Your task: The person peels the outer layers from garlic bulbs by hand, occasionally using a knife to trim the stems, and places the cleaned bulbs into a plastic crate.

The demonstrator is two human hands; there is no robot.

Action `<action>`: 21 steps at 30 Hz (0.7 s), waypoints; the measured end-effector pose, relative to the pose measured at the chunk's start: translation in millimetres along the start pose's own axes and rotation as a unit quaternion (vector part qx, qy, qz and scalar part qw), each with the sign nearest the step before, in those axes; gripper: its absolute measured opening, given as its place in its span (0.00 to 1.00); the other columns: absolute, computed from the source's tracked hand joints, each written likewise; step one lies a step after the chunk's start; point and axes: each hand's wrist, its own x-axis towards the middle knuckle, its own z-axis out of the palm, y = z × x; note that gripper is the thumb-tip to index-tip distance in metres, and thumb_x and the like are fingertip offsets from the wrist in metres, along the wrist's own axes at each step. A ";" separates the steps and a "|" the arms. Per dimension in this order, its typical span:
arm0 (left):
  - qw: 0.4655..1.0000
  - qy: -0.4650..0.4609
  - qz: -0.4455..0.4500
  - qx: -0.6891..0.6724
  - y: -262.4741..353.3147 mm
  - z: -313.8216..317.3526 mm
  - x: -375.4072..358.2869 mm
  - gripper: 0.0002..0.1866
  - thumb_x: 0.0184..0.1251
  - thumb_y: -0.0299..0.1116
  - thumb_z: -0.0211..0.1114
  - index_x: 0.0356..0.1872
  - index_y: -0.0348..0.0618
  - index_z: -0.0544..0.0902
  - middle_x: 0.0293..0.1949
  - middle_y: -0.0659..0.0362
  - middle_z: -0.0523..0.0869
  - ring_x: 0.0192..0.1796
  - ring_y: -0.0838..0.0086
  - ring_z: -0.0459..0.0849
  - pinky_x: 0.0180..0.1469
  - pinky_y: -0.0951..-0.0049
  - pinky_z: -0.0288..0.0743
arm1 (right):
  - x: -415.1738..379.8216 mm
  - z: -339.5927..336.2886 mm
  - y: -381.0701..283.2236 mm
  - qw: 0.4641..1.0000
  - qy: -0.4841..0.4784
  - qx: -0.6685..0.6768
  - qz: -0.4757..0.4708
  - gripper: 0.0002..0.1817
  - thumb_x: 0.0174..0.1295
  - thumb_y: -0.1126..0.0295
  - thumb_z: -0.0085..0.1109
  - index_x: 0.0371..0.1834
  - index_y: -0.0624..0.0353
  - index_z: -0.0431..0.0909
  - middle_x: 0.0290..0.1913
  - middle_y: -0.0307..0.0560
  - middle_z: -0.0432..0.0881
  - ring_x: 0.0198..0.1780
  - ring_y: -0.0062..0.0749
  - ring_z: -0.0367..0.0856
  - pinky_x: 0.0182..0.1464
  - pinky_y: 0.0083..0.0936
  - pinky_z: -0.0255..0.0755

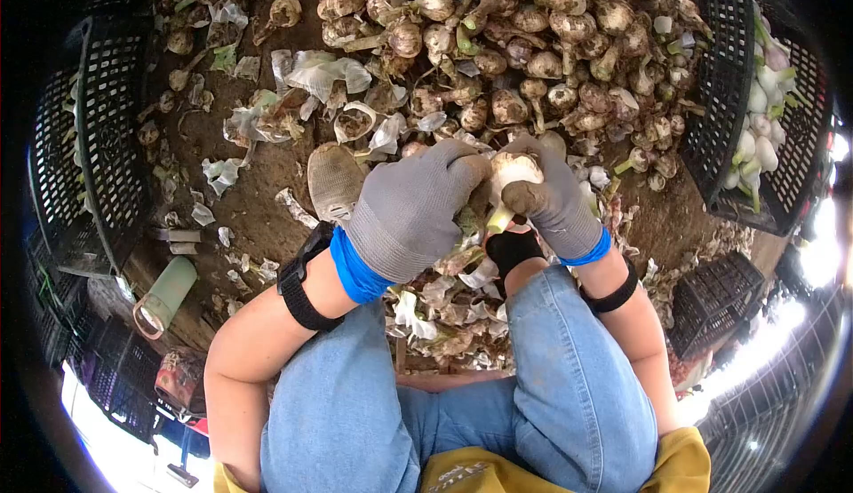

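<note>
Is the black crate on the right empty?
No, the black crate on the right holds a pile of peeled white garlic bulbs.

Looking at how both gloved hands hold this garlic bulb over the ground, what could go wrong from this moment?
1. The garlic bulb is pinched between the left hand and the right hand; the dirty glove fingertips could smear soil on its clean white skin.
2. If it slips, it may fall among the peeled skins between the knees and be hard to find.
3. It might roll into the unpeeled pile instead of reaching the crate.
</note>
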 end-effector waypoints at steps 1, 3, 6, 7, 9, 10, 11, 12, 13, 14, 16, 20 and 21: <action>1.000 -0.005 -0.008 0.013 -0.1 -2.3 2.0 0.17 0.47 0.24 0.66 0.42 0.45 0.79 0.40 0.54 0.82 0.42 0.58 0.82 0.42 0.67 0.77 | -0.7 -2.6 -6.6 0.999 -0.010 -0.052 0.005 0.31 0.42 0.51 0.75 0.45 0.57 0.73 0.37 0.37 0.78 0.39 0.20 0.75 0.44 0.21 0.72; 0.998 0.035 -0.012 0.042 -12.7 -2.4 8.4 0.13 0.51 0.25 0.66 0.41 0.45 0.79 0.39 0.54 0.82 0.41 0.57 0.81 0.42 0.67 0.76 | 0.3 -7.5 -31.0 0.976 -0.065 -0.206 -0.001 0.31 0.37 0.55 0.77 0.43 0.59 0.76 0.38 0.44 0.79 0.41 0.28 0.77 0.46 0.26 0.72; 0.978 0.186 -0.012 0.093 -30.8 -19.8 24.2 0.09 0.55 0.26 0.65 0.38 0.42 0.79 0.37 0.53 0.82 0.39 0.57 0.82 0.42 0.68 0.76 | 1.5 -4.4 -44.1 0.914 -0.045 -0.402 -0.033 0.31 0.37 0.58 0.74 0.44 0.62 0.76 0.39 0.56 0.78 0.43 0.43 0.78 0.47 0.30 0.71; 0.967 0.230 -0.013 0.106 -37.4 -25.9 27.5 0.08 0.56 0.25 0.65 0.38 0.41 0.79 0.37 0.53 0.82 0.39 0.58 0.82 0.42 0.69 0.76 | 2.4 -6.5 -36.5 0.899 -0.021 -0.426 -0.100 0.31 0.38 0.58 0.73 0.45 0.62 0.76 0.39 0.55 0.78 0.43 0.44 0.78 0.47 0.30 0.71; 0.958 0.256 -0.075 0.107 -50.6 -37.7 27.3 0.08 0.57 0.24 0.63 0.38 0.38 0.79 0.37 0.51 0.82 0.39 0.60 0.83 0.43 0.70 0.75 | 3.3 -10.0 -8.5 0.855 0.027 -0.464 -0.229 0.30 0.39 0.59 0.72 0.46 0.62 0.75 0.38 0.55 0.79 0.42 0.45 0.79 0.46 0.31 0.72; 0.971 0.201 -0.114 0.061 -58.8 -36.2 22.5 0.09 0.56 0.24 0.63 0.39 0.37 0.79 0.37 0.50 0.82 0.40 0.59 0.83 0.44 0.69 0.76 | 4.0 -8.5 -5.4 0.887 0.007 -0.434 -0.157 0.31 0.39 0.59 0.72 0.47 0.62 0.75 0.39 0.55 0.79 0.42 0.46 0.79 0.46 0.32 0.73; 0.977 0.147 -0.152 0.014 -64.9 -31.7 20.0 0.09 0.56 0.25 0.63 0.39 0.37 0.79 0.37 0.49 0.82 0.41 0.57 0.83 0.45 0.68 0.76 | 6.1 -7.1 -4.3 0.911 -0.013 -0.402 -0.086 0.32 0.39 0.59 0.72 0.48 0.62 0.75 0.39 0.55 0.80 0.42 0.46 0.80 0.46 0.32 0.73; 0.984 0.010 -0.177 0.036 -66.5 -23.8 17.2 0.11 0.54 0.25 0.62 0.40 0.37 0.79 0.37 0.48 0.82 0.42 0.56 0.82 0.46 0.67 0.76 | 10.2 -8.7 -6.8 0.928 -0.030 -0.370 -0.017 0.32 0.39 0.59 0.72 0.49 0.61 0.74 0.40 0.55 0.80 0.42 0.46 0.80 0.46 0.32 0.74; 0.971 -0.125 -0.196 0.058 -64.1 -16.1 12.6 0.13 0.53 0.26 0.62 0.41 0.37 0.79 0.37 0.47 0.82 0.43 0.54 0.82 0.47 0.66 0.75 | 17.9 -16.8 -12.1 0.931 -0.049 -0.361 0.000 0.32 0.40 0.59 0.72 0.50 0.61 0.74 0.41 0.54 0.81 0.43 0.45 0.81 0.46 0.33 0.74; 0.970 -0.156 -0.185 0.020 -56.0 -8.1 7.7 0.14 0.52 0.25 0.60 0.42 0.39 0.79 0.39 0.47 0.82 0.45 0.53 0.81 0.48 0.65 0.75 | 27.4 -29.4 -18.5 0.934 -0.069 -0.351 0.020 0.32 0.42 0.58 0.72 0.51 0.61 0.73 0.42 0.54 0.81 0.44 0.44 0.81 0.46 0.33 0.75; 0.971 -0.195 -0.135 -0.028 -46.6 11.0 -1.5 0.18 0.48 0.23 0.58 0.45 0.42 0.79 0.42 0.47 0.81 0.49 0.53 0.80 0.51 0.63 0.74 | 37.2 -50.2 -51.6 0.988 -0.056 -0.145 0.017 0.30 0.48 0.62 0.69 0.54 0.62 0.72 0.49 0.55 0.79 0.49 0.43 0.80 0.50 0.32 0.75; 0.963 -0.246 -0.049 -0.101 -34.9 24.7 -2.0 0.28 0.40 0.16 0.54 0.48 0.46 0.79 0.48 0.51 0.79 0.54 0.55 0.77 0.54 0.64 0.72 | 58.0 -92.8 -97.4 0.976 0.117 -0.071 -0.167 0.30 0.57 0.56 0.60 0.59 0.61 0.69 0.57 0.55 0.74 0.56 0.45 0.76 0.55 0.31 0.75; 0.962 -0.248 -0.029 -0.111 -36.0 27.0 -1.2 0.29 0.39 0.16 0.54 0.48 0.46 0.79 0.49 0.52 0.79 0.54 0.56 0.77 0.54 0.64 0.73 | 64.9 -101.9 -103.3 0.956 0.160 -0.112 -0.221 0.31 0.59 0.52 0.59 0.60 0.61 0.68 0.58 0.55 0.74 0.57 0.46 0.75 0.55 0.32 0.75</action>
